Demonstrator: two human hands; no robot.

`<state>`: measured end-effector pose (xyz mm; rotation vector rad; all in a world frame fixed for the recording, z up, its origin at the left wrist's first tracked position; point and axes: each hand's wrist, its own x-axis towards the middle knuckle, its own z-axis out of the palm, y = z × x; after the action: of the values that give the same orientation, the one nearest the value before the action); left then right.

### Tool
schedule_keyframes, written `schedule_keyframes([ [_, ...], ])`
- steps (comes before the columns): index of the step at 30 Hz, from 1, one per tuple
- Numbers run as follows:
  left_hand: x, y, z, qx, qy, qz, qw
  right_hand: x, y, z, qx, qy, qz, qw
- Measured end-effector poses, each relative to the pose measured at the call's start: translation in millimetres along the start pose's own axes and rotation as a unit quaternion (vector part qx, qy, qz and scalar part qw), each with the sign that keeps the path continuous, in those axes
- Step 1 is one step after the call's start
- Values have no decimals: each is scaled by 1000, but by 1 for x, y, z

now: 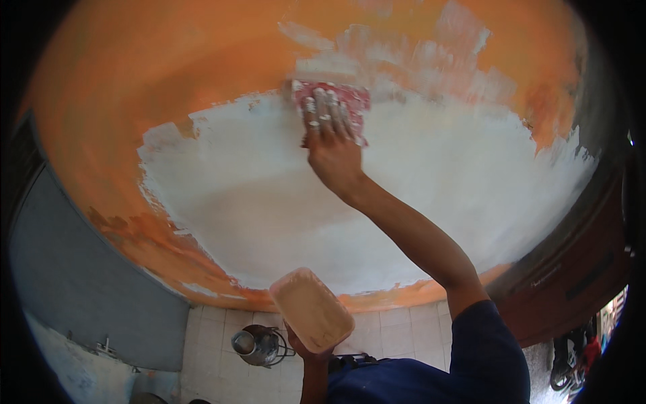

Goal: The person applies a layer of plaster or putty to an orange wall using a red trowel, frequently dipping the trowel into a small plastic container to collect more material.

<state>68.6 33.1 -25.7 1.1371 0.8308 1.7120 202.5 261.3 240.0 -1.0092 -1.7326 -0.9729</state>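
My right hand [334, 151], its fingers spotted with white paste, presses a wide red plastic putty spreader [360, 101] against the wall. The spreader lies at the upper edge of a large white coated patch [269, 202]. Thin, streaky white smears [431, 60] run above and to the right of it over the orange wall [168, 60]. Low in front of me, my left hand [311, 347] grips a shallow rectangular tray [313, 311] by its near side. The tray has a pale pinkish rim and a tan face; most of that hand's fingers are hidden by it.
On the pale tiled floor [212, 350] stands a rounded metal vessel [259, 345], left of the tray. A grey panel [94, 262] borders the wall at left. At right are a dark brown panel [565, 276] and, farther off, a motorcycle [562, 370].
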Motion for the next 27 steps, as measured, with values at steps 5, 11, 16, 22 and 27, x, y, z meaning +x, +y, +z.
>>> schedule_keyframes([
  [5, 2, -5, 1, -190, 109, -113, 969, 6, -13, 41, -132, -67, 14, 989],
  [11, 10, -4, -19, 189, 8, 69, 980, -25, -35, 67, -180, -132, 44, 974],
  [16, -5, -27, -43, 22, 14, -3, 1000, -43, -44, 62, -176, -194, 45, 964],
  [22, -2, 42, -25, -29, 82, 20, 996, -64, -67, 19, -4, -300, 107, 948],
  [27, -21, -13, -64, -161, 51, -39, 985, 22, -37, -32, 22, -25, 79, 996],
])
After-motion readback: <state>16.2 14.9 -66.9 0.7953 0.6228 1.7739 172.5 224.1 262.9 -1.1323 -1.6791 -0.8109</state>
